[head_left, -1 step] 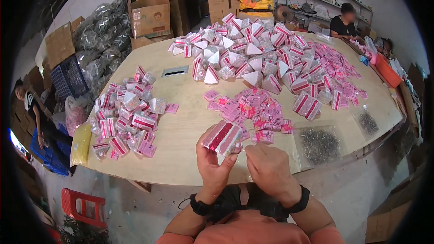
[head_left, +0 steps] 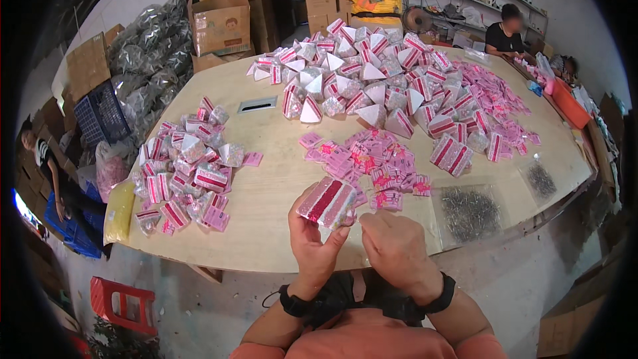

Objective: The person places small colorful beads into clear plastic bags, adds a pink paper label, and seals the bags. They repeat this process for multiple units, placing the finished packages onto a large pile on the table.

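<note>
My left hand [head_left: 314, 247] is closed around a toy cake slice [head_left: 327, 202] with pink, white and dark red layers. The slice is tilted, its layered side facing up, above the near edge of the table. Close to its right end, my right hand [head_left: 397, 246] is closed in a pinch; whatever the fingers hold is hidden. Just beyond the slice lies a pile of pink printed cards [head_left: 375, 156]. To the right of my right hand sits a clear bag of small dark metal pieces [head_left: 470, 214].
A large heap of cake slices [head_left: 372, 80] covers the far table [head_left: 266, 153]; a smaller pile [head_left: 186, 159] lies left. More pink cards [head_left: 495, 93] and a second bag of metal pieces [head_left: 541, 181] lie right. A yellow packet [head_left: 119, 211] is at the left edge. Other people are around.
Both my hands and the cake slice stay in the same place. The person at the far left has shifted slightly.
</note>
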Action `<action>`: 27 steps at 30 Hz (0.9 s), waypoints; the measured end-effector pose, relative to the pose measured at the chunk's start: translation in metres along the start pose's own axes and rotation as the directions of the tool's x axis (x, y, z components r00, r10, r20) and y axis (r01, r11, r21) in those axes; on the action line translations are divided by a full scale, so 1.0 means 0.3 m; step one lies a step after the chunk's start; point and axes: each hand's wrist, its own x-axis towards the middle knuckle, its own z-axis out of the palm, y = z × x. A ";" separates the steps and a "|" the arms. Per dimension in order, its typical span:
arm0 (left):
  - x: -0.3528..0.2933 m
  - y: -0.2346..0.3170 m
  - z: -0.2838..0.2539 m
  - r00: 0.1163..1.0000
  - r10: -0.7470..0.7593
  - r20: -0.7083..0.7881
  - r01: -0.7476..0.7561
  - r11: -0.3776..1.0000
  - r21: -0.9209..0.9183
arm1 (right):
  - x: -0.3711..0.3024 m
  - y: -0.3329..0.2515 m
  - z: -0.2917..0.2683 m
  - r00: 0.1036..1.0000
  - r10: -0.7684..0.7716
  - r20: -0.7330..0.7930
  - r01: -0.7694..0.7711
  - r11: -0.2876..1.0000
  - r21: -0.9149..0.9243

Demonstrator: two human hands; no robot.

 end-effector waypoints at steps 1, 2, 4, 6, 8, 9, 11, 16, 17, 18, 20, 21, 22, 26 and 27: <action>-0.002 -0.002 0.000 1.000 -0.001 -0.005 0.001 1.000 0.001 | -0.001 -0.001 0.002 1.000 -0.004 0.005 0.004 1.000 -0.007; -0.003 -0.005 -0.001 1.000 0.009 0.000 -0.009 1.000 0.013 | -0.003 -0.001 0.003 1.000 -0.008 0.011 0.008 1.000 -0.013; -0.001 -0.010 -0.003 1.000 0.028 0.009 -0.028 0.999 0.037 | -0.005 -0.001 0.007 1.000 -0.002 0.015 0.003 1.000 -0.012; -0.005 -0.005 -0.003 1.000 0.029 0.011 -0.029 0.998 0.063 | -0.009 -0.005 0.008 1.000 -0.003 0.014 0.003 1.000 -0.017; -0.008 -0.004 -0.003 0.999 0.038 0.013 -0.039 0.995 0.090 | -0.013 -0.006 0.009 1.000 0.000 0.015 0.001 1.000 -0.022; -0.009 -0.005 -0.004 0.999 0.048 0.013 -0.049 0.993 0.104 | -0.014 -0.003 0.009 1.000 -0.016 0.004 0.016 0.999 -0.045; -0.009 -0.005 0.001 0.999 0.049 0.004 -0.049 0.994 0.100 | -0.015 0.003 0.012 0.999 -0.049 -0.015 0.047 0.995 -0.088; -0.010 0.006 0.019 0.999 -0.014 -0.031 0.013 1.000 -0.020 | -0.019 0.002 0.016 0.999 -0.011 -0.050 0.010 1.000 -0.023; -0.011 0.004 0.019 0.999 -0.016 -0.034 0.015 1.000 -0.021 | -0.020 0.000 0.014 0.999 0.009 -0.050 -0.009 1.000 -0.001; -0.013 0.000 0.019 0.999 -0.019 -0.036 0.018 1.000 -0.021 | -0.020 -0.001 0.013 0.999 0.006 -0.051 -0.006 1.000 -0.006; -0.014 -0.006 0.019 0.999 -0.015 -0.038 0.014 1.000 -0.017 | -0.019 0.000 0.013 0.999 -0.001 -0.054 0.000 1.000 -0.015; -0.013 -0.009 0.019 0.999 -0.008 -0.037 0.007 1.000 -0.011 | -0.019 0.002 0.015 0.998 -0.006 -0.058 0.005 1.000 -0.016; -0.012 -0.012 0.020 0.999 -0.001 -0.036 0.001 1.000 -0.006 | -0.019 0.005 0.019 0.998 -0.010 -0.061 0.009 1.000 -0.017; -0.011 -0.011 0.022 0.999 -0.009 -0.037 0.011 0.999 0.044 | -0.025 0.017 0.021 1.000 0.021 -0.008 -0.021 1.000 -0.010; -0.010 -0.010 0.020 0.999 -0.026 -0.035 0.028 0.999 0.045 | -0.027 0.025 0.025 1.000 0.030 -0.010 -0.029 0.999 0.031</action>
